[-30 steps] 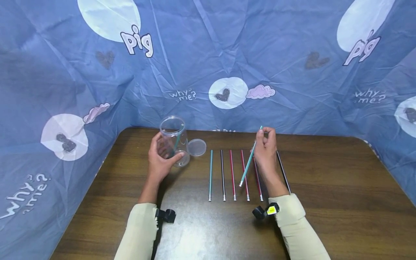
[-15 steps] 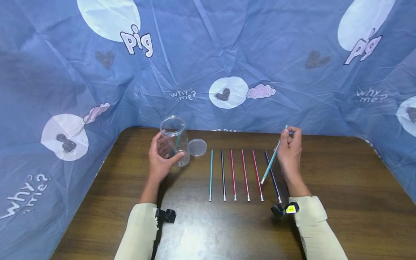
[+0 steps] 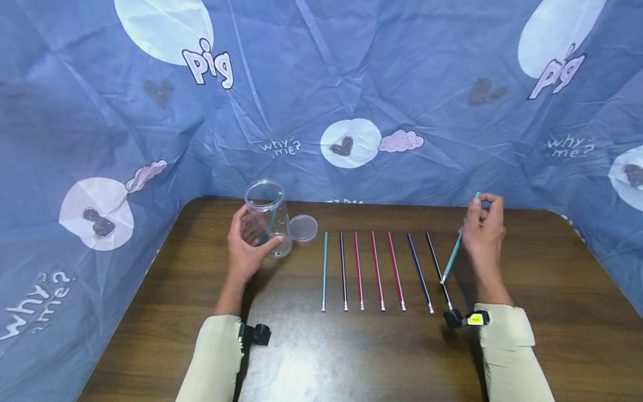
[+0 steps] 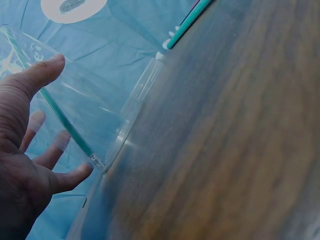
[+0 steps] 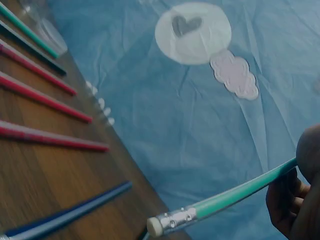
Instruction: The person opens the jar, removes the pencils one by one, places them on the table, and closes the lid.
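My left hand (image 3: 248,245) grips a clear plastic jar (image 3: 275,223) standing open-topped on the table. Inside the jar leans a teal pencil (image 4: 64,120), eraser end down. At the right of the row, my right hand (image 3: 484,234) pinches another teal pencil (image 3: 454,257) near its upper end; the eraser end (image 5: 156,226) points down toward me. That pencil crosses in front of a black pencil (image 3: 433,251) in the head view. A dark blue pencil (image 3: 419,271) lies just left of the black one.
More pencils lie in a spaced row: a teal pencil (image 3: 324,271), a dark pencil (image 3: 344,271) and three red ones, the middle red pencil (image 3: 378,271) among them. A clear round lid (image 3: 303,228) lies right of the jar. Blue printed cloth (image 3: 321,84) hangs behind the wooden table (image 3: 166,335).
My right hand has moved to the right with the teal pencil, passing over the row and uncovering the red, dark blue and black pencils. The left hand and jar stay in place.
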`<move>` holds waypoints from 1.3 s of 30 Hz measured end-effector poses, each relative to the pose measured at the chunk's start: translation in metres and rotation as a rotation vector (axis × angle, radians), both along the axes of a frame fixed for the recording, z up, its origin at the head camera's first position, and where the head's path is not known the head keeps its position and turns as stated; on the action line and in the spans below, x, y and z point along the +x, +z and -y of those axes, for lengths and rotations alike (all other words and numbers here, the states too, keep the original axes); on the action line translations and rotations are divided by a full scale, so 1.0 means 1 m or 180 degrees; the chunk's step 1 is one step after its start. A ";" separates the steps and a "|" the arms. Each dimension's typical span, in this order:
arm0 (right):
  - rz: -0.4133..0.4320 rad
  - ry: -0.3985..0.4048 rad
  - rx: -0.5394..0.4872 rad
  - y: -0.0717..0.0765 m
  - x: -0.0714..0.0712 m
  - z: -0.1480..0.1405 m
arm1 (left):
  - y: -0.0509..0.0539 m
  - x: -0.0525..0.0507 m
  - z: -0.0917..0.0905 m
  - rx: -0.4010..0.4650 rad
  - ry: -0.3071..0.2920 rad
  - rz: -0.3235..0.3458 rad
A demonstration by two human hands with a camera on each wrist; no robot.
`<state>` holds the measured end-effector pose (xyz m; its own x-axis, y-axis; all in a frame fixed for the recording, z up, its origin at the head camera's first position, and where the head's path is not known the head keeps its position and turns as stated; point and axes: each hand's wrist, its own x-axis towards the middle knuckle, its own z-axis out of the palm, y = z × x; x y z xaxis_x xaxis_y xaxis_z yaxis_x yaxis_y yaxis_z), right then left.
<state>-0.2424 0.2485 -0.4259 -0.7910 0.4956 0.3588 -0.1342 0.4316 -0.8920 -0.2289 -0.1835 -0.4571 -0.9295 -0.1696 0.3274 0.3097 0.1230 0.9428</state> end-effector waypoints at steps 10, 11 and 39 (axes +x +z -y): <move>0.0298 -0.0222 0.0652 -0.009 0.002 -0.026 | 0.000 0.000 -0.001 -0.0076 0.0012 0.0064; 0.0367 -0.0228 0.0783 -0.011 0.002 -0.028 | 0.000 0.000 -0.001 -0.0076 0.0015 0.0065; 0.1897 0.0150 0.1836 -0.067 -0.011 -0.024 | 0.001 0.000 -0.001 -0.0033 -0.0004 0.0050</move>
<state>-0.2529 0.2727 -0.4930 -0.9442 0.3236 0.0606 0.2614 0.8487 -0.4597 -0.2285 -0.1825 -0.4561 -0.9348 -0.1650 0.3146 0.2951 0.1325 0.9462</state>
